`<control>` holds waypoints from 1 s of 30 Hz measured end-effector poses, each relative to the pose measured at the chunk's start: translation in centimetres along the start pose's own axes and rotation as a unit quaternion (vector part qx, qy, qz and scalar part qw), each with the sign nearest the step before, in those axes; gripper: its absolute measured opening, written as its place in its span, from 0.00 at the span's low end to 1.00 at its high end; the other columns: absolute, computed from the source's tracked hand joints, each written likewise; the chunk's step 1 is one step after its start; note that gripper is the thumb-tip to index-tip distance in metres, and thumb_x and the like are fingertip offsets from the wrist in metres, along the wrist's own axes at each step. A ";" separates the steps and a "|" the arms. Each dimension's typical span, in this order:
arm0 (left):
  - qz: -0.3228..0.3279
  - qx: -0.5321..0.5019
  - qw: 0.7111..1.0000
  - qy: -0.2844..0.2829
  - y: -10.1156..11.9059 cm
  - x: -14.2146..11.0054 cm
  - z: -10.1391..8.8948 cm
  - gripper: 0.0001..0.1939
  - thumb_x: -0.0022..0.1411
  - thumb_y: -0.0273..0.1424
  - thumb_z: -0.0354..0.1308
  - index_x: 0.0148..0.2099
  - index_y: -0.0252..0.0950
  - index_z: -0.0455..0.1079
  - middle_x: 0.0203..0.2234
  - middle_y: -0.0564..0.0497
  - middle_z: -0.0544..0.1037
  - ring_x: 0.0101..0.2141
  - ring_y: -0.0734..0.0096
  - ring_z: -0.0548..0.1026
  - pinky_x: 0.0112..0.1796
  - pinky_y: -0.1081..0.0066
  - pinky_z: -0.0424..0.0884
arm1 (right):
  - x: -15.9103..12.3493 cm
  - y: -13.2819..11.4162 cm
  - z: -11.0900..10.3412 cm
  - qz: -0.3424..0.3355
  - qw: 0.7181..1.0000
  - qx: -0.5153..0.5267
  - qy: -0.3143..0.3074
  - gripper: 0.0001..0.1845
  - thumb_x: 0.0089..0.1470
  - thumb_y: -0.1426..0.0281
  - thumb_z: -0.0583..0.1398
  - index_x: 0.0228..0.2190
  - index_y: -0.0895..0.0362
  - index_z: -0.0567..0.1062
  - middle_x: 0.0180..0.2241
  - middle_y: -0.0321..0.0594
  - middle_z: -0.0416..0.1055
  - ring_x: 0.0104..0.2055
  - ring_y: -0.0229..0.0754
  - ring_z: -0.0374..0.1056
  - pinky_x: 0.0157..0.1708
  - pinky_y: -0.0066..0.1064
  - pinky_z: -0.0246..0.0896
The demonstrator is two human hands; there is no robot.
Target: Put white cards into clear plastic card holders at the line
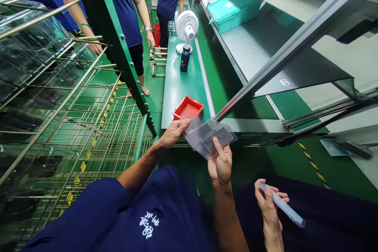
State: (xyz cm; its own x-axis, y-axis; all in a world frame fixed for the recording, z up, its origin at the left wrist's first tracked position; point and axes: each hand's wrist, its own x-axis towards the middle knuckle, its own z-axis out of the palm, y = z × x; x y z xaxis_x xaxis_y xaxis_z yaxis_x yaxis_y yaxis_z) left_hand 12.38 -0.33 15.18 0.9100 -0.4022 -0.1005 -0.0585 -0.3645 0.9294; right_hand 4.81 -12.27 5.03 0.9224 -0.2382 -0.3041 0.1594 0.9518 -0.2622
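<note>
Above the near end of a green workbench, the left hand and right hand grip a clear plastic tray. Just beyond sits a red bin; farther off, a white fan. A wire rack fills the left.

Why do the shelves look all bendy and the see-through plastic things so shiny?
Head view: the wide lens bends the grey shelf beam and wire rack near the edges; overhead light glares off the clear plastic trays held by left hand and right hand.
</note>
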 end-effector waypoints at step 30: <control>-0.008 -0.107 0.985 0.139 -1.5 0.6 -0.4 0.34 0.48 0.60 0.69 0.35 0.31 0.75 0.23 0.50 0.76 0.25 0.71 0.73 0.25 0.73 0.66 | -0.1 0.3 -0.5 -0.002 1.000 -0.005 -0.011 0.22 0.45 0.63 0.73 0.42 0.54 0.77 0.43 0.37 0.79 0.46 0.43 0.76 0.54 0.42 0.72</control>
State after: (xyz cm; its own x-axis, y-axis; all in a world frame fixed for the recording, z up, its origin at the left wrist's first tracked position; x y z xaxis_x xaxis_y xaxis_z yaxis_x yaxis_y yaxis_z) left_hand 13.19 0.37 13.85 0.9889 -0.1428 -0.0417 0.0169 -0.1710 0.9851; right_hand 4.57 -12.00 4.56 0.9294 -0.2378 -0.2821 0.1598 0.9486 -0.2730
